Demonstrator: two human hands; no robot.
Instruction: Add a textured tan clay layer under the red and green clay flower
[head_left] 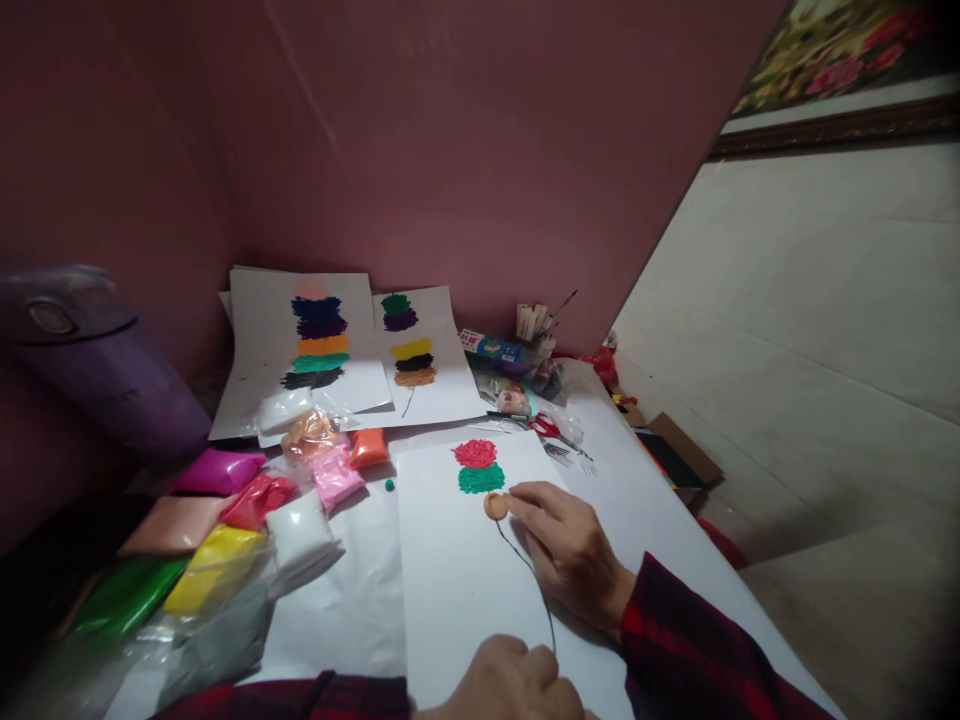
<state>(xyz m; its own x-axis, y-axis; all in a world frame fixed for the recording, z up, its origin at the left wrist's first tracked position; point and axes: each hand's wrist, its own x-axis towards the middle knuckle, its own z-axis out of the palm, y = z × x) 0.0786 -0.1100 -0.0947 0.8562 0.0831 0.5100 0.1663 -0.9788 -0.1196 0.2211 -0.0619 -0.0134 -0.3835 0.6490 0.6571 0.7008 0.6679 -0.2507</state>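
1. A table with a white top [656, 490] stands against a dusky pink wall [450, 130]; clock directions run from the disc.
2. At centre, a small, round, tan disc [495, 507] lies on a white paper sheet [442, 580], capping a thin, dark, curved line [517, 552]. Green scribble [481, 479] sits at 12.
3. Four o'clock: the right hand [574, 545], thumb and index close together at the disc's edge, apparently steadying it; whether they pinch, I cannot tell.
4. Six: the left hand [510, 685], fingers curled, perhaps bracing the sheet; any grip is hidden.
5. Nine: bright plastic packets [217, 568], seemingly set aside within reach.
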